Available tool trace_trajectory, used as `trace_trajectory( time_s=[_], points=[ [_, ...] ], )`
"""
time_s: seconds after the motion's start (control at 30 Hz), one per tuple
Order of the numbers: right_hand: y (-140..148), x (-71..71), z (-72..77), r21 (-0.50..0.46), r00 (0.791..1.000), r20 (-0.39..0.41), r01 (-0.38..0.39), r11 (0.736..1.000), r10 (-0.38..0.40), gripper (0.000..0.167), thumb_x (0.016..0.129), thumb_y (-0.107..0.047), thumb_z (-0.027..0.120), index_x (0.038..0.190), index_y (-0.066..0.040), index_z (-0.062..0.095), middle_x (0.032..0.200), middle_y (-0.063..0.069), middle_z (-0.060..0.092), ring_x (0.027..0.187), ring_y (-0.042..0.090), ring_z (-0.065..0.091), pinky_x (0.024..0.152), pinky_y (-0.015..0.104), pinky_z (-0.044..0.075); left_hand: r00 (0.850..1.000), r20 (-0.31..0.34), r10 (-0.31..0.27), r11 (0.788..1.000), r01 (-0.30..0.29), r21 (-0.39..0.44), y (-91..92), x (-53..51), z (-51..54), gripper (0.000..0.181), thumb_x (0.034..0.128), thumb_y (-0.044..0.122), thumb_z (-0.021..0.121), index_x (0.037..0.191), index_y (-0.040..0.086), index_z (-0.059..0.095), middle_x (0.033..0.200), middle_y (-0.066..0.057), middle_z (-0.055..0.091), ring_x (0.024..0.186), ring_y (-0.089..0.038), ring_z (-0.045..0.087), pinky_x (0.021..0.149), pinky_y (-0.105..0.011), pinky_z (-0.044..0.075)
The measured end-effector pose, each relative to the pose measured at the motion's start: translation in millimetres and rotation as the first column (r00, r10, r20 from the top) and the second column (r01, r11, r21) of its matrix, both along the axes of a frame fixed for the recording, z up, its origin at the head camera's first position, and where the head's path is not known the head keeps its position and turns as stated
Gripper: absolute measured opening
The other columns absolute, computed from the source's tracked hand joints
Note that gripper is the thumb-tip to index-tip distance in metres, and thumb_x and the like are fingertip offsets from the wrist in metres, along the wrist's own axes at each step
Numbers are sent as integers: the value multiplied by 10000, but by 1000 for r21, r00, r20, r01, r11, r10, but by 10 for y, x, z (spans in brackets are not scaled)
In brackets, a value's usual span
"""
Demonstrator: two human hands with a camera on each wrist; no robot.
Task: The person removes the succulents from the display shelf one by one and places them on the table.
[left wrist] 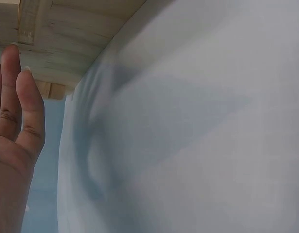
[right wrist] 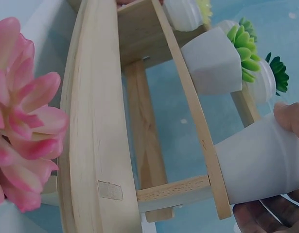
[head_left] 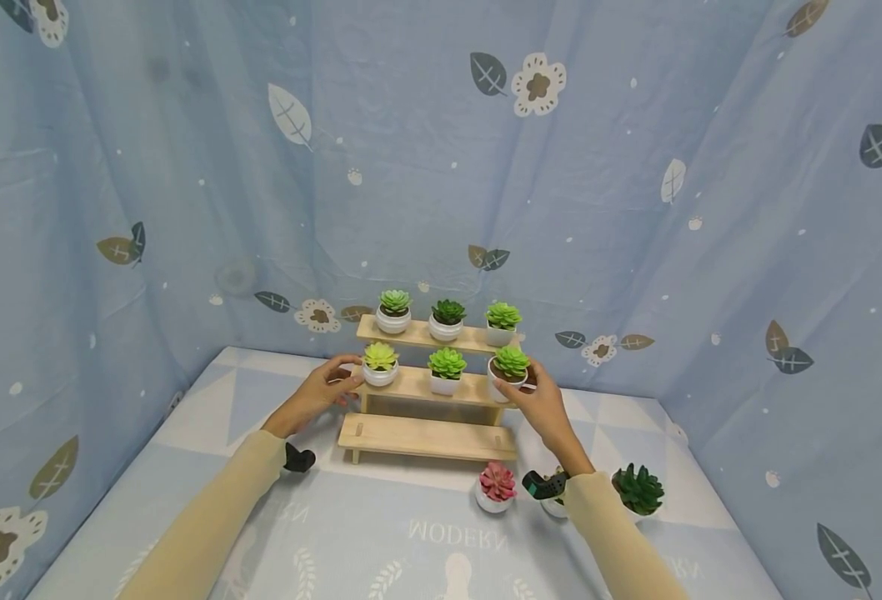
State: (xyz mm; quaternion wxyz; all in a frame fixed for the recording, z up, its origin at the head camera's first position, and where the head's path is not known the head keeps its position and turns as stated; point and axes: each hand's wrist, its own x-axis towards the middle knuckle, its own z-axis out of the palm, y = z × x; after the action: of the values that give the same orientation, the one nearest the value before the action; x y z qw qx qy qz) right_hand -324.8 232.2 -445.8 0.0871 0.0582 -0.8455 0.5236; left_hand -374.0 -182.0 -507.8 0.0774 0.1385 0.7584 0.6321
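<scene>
A three-tier wooden stand (head_left: 428,437) holds three potted succulents on its top tier and three on the middle one. My right hand (head_left: 542,406) grips a white pot (head_left: 504,385) with a green succulent at the right end of the middle tier; in the right wrist view the pot (right wrist: 263,162) meets that tier's board. At the middle tier's left end is my left hand (head_left: 321,393), its fingers beside the yellow-green succulent's pot (head_left: 380,374). In the left wrist view the fingers of the left hand (left wrist: 18,111) are extended near the stand's wood (left wrist: 66,29), holding nothing visible.
A pink succulent (head_left: 497,483) stands in front of the stand's right end. Near the right forearm are a partly hidden pot (head_left: 555,505) and a dark green succulent (head_left: 638,490). A patterned blue curtain (head_left: 426,167) hangs behind the table.
</scene>
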Motion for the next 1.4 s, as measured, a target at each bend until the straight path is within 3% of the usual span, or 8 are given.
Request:
trace_trajectory(
  time_s=[0.5, 0.8, 1.4],
  points=[
    [1, 61, 61, 8, 1000, -9, 11, 1000, -11, 902, 858, -550, 811, 1523, -80, 422, 1331, 149, 567, 1218, 309, 563, 1053, 487, 473, 1000, -7, -8, 1000, 8, -4, -7, 2, -7, 608, 988, 432, 699, 1501, 209, 461, 1249, -207, 563, 1085, -453, 653, 879, -580, 536],
    [-3, 132, 96, 8, 1000, -8, -1, 1000, 1, 881, 867, -533, 810, 1530, -104, 418, 1321, 139, 573, 1182, 310, 600, 951, 467, 532, 1000, -4, -10, 1000, 10, 14, -4, 3, -8, 598, 991, 415, 699, 1499, 207, 462, 1254, -214, 568, 1113, -512, 624, 879, -610, 523],
    [-39, 287, 119, -13, 998, -23, -59, 998, 59, 799, 864, -491, 829, 1495, -165, 462, 1343, 85, 578, 1246, 245, 565, 1048, 444, 493, 1000, -11, -7, 1000, 7, 12, 1, 9, -7, 599, 996, 406, 694, 1506, 199, 457, 1258, -215, 564, 1090, -480, 639, 878, -607, 527]
  ],
)
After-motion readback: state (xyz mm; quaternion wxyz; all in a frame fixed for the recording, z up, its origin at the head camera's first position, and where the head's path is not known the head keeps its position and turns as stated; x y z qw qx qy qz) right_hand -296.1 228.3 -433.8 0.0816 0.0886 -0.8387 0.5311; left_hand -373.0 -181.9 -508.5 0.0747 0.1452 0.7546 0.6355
